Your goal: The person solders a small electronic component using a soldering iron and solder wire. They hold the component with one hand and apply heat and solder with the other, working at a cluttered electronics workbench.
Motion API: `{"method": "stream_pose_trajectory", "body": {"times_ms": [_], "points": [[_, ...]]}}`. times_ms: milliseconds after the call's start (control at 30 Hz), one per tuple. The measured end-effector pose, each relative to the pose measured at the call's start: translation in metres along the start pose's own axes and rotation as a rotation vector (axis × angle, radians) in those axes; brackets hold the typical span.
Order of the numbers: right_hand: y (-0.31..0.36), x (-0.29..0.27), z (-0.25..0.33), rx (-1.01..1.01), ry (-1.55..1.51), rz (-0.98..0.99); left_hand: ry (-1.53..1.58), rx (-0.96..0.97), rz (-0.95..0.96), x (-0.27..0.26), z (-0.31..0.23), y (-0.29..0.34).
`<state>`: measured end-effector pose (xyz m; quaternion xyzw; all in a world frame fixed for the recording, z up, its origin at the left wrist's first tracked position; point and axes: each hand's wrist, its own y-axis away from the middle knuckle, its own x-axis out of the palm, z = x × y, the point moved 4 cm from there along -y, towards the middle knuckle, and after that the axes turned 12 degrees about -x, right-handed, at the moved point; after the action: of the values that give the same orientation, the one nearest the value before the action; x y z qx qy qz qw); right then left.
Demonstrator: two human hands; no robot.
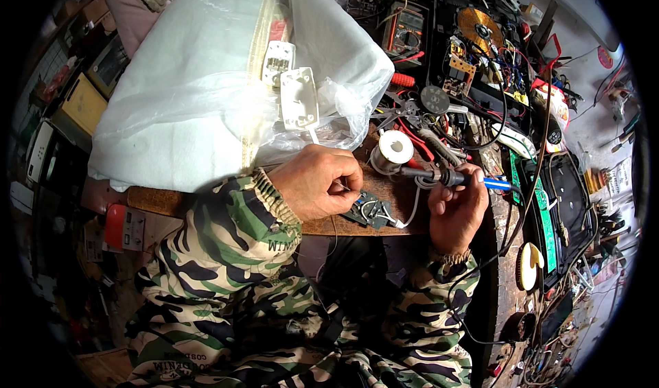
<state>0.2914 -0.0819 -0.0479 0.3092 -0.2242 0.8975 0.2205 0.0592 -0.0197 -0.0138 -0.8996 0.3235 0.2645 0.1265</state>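
Note:
My right hand point(458, 209) grips a soldering iron point(497, 183) with a blue handle, its shaft pointing left past the solder spool. My left hand point(319, 182) is closed in a pinch above the table's front edge; what its fingertips hold is hidden. Just right of those fingertips lies a small dark circuit board point(371, 211), with a white cable point(414, 208) running from it toward my right hand. The spool of solder point(392, 148) stands on the wooden table between both hands. Beyond my left hand lie an opened white plastic housing point(300, 100) and a second white part with metal pieces point(278, 62).
A big pale bundle under clear plastic point(185, 107) covers the table's left side. Pliers point(406, 117), a red-handled tool point(403, 80) and a multimeter point(405, 31) crowd the far right. Farther right sit an opened appliance with a copper coil point(479, 30), green circuit strips point(546, 216) and a brush point(529, 266).

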Motion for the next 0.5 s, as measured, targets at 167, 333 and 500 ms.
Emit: {"method": "stream_pose_trajectory", "body": {"times_ms": [167, 333, 500], "points": [[0.011, 0.01, 0.006, -0.324, 0.189, 0.028, -0.001, 0.003, -0.008, 0.0, 0.001, 0.0], [0.035, 0.012, 0.014, -0.596, 0.544, 0.19, -0.002, -0.013, -0.014, -0.002, 0.001, 0.002], [0.067, 0.011, 0.011, -0.827, 0.875, 0.392, 0.021, -0.004, 0.008, 0.002, 0.003, -0.004]]}}
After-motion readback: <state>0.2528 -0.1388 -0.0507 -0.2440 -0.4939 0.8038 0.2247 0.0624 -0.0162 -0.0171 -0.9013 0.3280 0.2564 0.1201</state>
